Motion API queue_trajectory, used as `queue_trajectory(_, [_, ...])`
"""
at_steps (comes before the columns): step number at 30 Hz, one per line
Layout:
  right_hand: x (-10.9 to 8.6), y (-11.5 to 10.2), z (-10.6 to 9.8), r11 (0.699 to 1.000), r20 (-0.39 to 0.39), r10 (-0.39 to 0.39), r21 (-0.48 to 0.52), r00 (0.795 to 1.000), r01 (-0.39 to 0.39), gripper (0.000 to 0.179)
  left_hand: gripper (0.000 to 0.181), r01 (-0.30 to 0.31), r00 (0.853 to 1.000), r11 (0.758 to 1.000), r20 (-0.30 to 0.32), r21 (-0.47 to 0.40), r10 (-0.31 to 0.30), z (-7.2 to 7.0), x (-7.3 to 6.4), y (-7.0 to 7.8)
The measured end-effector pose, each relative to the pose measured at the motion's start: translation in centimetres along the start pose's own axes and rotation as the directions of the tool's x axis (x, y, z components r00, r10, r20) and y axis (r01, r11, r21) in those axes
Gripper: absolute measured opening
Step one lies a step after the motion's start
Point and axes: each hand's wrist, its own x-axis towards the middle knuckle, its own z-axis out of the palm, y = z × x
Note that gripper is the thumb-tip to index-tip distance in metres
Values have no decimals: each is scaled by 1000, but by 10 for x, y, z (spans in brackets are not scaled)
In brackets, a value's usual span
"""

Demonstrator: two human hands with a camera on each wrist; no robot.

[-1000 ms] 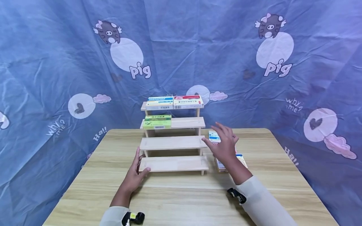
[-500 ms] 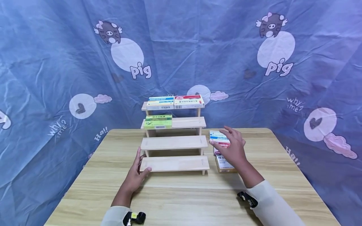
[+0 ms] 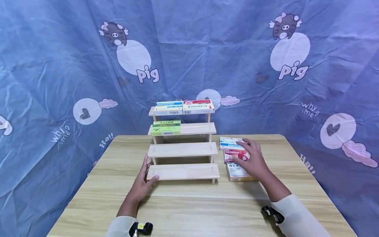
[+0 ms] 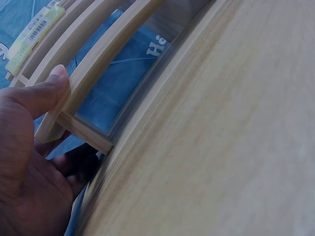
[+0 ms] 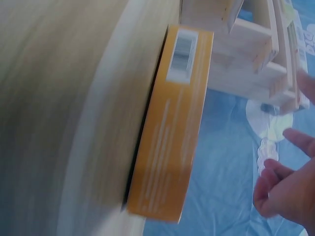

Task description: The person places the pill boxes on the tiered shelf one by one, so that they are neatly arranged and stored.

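A pale wooden stepped stand [image 3: 182, 149] stands on the table. My left hand [image 3: 140, 186] grips the left end of its lowest step, thumb on top; the left wrist view shows the fingers curled below the step [image 4: 106, 54]. My right hand [image 3: 256, 163] is over the boxes at the stand's right, thumb and fingers spread apart, holding nothing. Under it lie a blue-and-white medicine box [image 3: 229, 143], a red medicine box [image 3: 229, 154] and a white medicine box [image 3: 235, 171] with an orange side [image 5: 172, 132]. The hand partly covers them; whether it touches any I cannot tell.
On the top step lie a blue-and-white box [image 3: 168, 108] and a red-and-white box [image 3: 197, 107]. A green box [image 3: 165, 127] lies left on the step below. A blue printed cloth [image 3: 183, 49] hangs behind the wooden table [image 3: 183, 210].
My right hand has moved right and slightly toward me, from beside the stand to over the boxes, uncovering more of them. My left hand has stayed on the lowest step.
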Motion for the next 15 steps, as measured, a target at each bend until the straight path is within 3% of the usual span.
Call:
queue_trajectory(6, [-5,14,-17,998,99,-17,66,995,11,69,107,-11,1000,1000,1,-16,11,0,-1,-1])
queue_trajectory(15, [-13,38,-32,999,181,-3,47,984,-5,70,107,-14,1000,1000,2,-12,14,0,-1,-2])
